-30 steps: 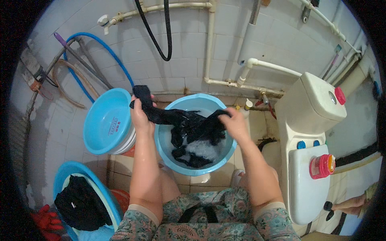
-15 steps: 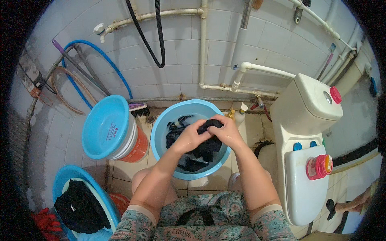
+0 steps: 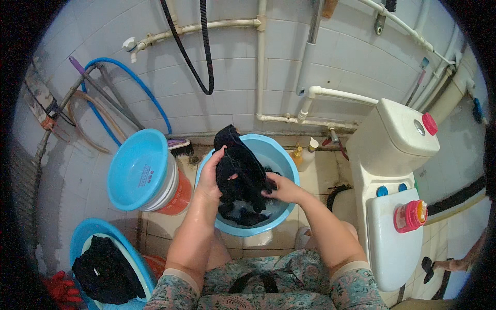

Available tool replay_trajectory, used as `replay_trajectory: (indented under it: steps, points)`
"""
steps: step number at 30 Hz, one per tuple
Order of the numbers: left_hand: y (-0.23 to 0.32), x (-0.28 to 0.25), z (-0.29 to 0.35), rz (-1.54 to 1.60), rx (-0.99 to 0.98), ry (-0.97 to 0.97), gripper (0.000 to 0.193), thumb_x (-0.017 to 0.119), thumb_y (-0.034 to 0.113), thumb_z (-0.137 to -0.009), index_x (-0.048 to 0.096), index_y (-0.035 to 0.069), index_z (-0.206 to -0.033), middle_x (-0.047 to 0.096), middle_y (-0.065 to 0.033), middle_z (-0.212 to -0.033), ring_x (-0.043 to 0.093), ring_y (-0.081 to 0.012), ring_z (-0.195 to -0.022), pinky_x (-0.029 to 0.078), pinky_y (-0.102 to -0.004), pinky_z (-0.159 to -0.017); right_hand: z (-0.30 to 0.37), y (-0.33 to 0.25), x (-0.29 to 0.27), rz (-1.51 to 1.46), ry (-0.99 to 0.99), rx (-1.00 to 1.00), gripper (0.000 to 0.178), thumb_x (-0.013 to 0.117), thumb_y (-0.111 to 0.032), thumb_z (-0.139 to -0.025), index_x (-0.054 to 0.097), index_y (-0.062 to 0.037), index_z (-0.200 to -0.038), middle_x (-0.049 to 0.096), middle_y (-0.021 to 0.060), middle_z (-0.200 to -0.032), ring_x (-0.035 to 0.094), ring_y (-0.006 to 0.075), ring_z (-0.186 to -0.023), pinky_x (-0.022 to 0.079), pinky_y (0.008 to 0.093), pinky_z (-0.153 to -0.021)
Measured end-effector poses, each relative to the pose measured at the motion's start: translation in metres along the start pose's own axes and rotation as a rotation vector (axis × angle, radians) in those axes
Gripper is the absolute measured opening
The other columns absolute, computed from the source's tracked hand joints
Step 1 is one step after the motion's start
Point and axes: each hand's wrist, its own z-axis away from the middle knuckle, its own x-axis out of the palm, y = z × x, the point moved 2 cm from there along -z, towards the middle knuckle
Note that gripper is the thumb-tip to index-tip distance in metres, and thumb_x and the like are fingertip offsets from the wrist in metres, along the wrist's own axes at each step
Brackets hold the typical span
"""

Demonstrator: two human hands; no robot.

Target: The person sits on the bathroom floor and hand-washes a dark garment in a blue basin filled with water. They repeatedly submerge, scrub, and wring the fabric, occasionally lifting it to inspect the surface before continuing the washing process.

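Observation:
A wet black garment [image 3: 240,168] is held up over a light blue basin [image 3: 281,219] of cloudy water on the floor between my legs. My left hand [image 3: 211,175] grips its left side, with a fingertip showing amid the dark cloth. On the right, my right hand [image 3: 283,188] pinches the garment's lower right edge. Its lower part hangs toward the water, where more dark cloth [image 3: 245,218] lies soaking. I cannot tell what kind of garment it is.
Left of me, an empty blue basin [image 3: 137,170] tops stacked buckets [image 3: 175,194]. Nearer, another blue tub [image 3: 85,232] holds black clothing [image 3: 108,271]. A scrub brush [image 3: 180,146] and pump bottles [image 3: 308,154] stand by the wall. A toilet [image 3: 395,248] with a pink jar [image 3: 408,217] is at right.
The black garment, bunched between both hands before, is now lifted and spread out. My left hand has moved left and up; my right hand has gone slightly lower.

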Motion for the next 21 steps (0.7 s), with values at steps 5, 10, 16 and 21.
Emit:
replay_trajectory:
  steps: [5, 10, 16, 21]
  points:
    - [0.014, -0.012, -0.005, 0.107, 0.13, -0.169, 0.024, 0.05, 0.028, -0.09, 0.06, 0.007, -0.092, 0.062, -0.0045, -0.075, 0.053, -0.0126, -0.052, 0.041, -0.0235, -0.045, -0.021, 0.043, -0.018, -0.145, 0.016, 0.189, 0.033, 0.05, -0.014, -0.092, 0.046, -0.0015, -0.122, 0.059, 0.0079, -0.102, 0.054, 0.0172, -0.093, 0.044, 0.0312, -0.084]
    - [0.01, 0.004, 0.003, 0.146, 0.018, -0.091, 0.026, 0.045, 0.028, -0.092, 0.058, 0.007, -0.085, 0.059, -0.0041, -0.067, 0.05, -0.0131, -0.047, 0.039, -0.0244, -0.044, -0.017, 0.03, 0.016, -0.136, 0.202, -0.168, 0.073, 0.067, -0.013, -0.08, 0.027, -0.0054, -0.14, 0.04, 0.0163, -0.135, 0.037, 0.0276, -0.126, 0.025, 0.0355, -0.106]
    - [0.0, 0.003, 0.003, 0.168, 0.006, -0.251, 0.024, 0.046, 0.027, -0.092, 0.057, 0.006, -0.091, 0.06, -0.0049, -0.072, 0.052, -0.0146, -0.051, 0.043, -0.027, -0.049, -0.028, 0.017, 0.011, -0.274, 0.368, 0.078, 0.058, 0.055, -0.031, -0.089, 0.035, -0.0025, -0.135, 0.047, 0.0159, -0.128, 0.04, 0.0277, -0.123, 0.027, 0.034, -0.105]
    - [0.007, 0.011, 0.004, -0.262, 0.149, 0.14, 0.027, 0.05, 0.02, -0.09, 0.053, 0.004, -0.112, 0.062, -0.009, -0.098, 0.06, -0.0188, -0.086, 0.048, -0.0317, -0.077, -0.013, -0.031, -0.026, -1.184, 0.502, -0.245, 0.033, 0.049, -0.028, -0.093, 0.053, -0.0059, -0.116, 0.059, 0.0076, -0.111, 0.054, 0.0202, -0.103, 0.039, 0.035, -0.093]
